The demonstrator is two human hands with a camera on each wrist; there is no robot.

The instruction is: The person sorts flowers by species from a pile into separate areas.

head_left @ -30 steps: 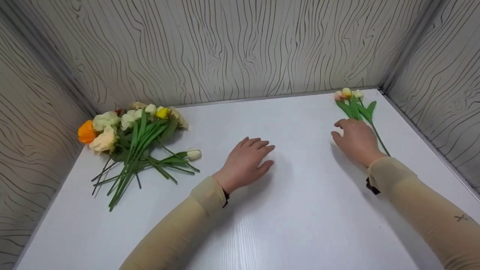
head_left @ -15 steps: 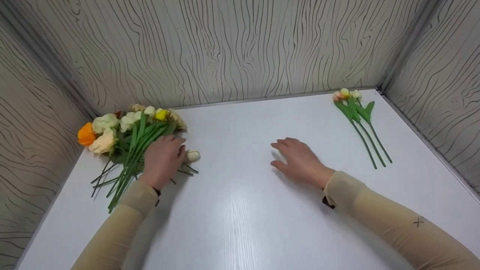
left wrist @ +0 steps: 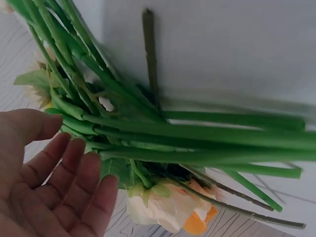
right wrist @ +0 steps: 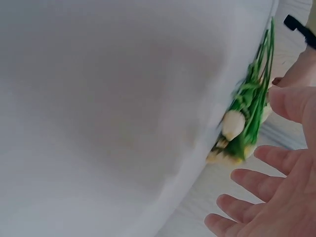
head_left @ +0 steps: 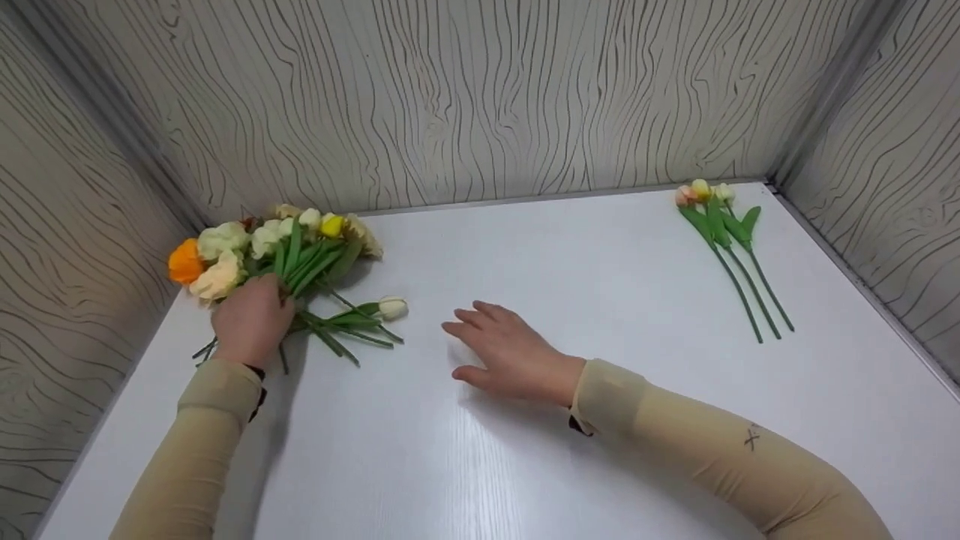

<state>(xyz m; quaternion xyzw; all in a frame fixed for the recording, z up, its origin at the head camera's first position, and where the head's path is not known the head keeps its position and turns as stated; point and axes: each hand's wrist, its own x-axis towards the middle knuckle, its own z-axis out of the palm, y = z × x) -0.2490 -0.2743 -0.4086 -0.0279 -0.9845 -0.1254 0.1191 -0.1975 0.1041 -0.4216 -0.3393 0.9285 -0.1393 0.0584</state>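
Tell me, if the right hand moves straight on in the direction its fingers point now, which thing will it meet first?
Probably the single white tulip lying at the edge of the flower pile. The right hand points left across the bare white table, and nothing lies between; its height above the table is unclear.

White table (head_left: 600, 420) is sitting boxed in by wood-grain walls (head_left: 480, 97) on three sides. Big bunch of flowers (head_left: 289, 259) is lying on the table at its far left corner, heads toward the back wall, stems fanning toward the near edge. One loose white bud (head_left: 392, 307) is lying just right of the bunch, its stem crossing into the bunch's stems. Three tulips (head_left: 731, 251) are lying side by side well right of the bunch, at the far right corner, heads at the back wall, stems pointing toward the near edge.
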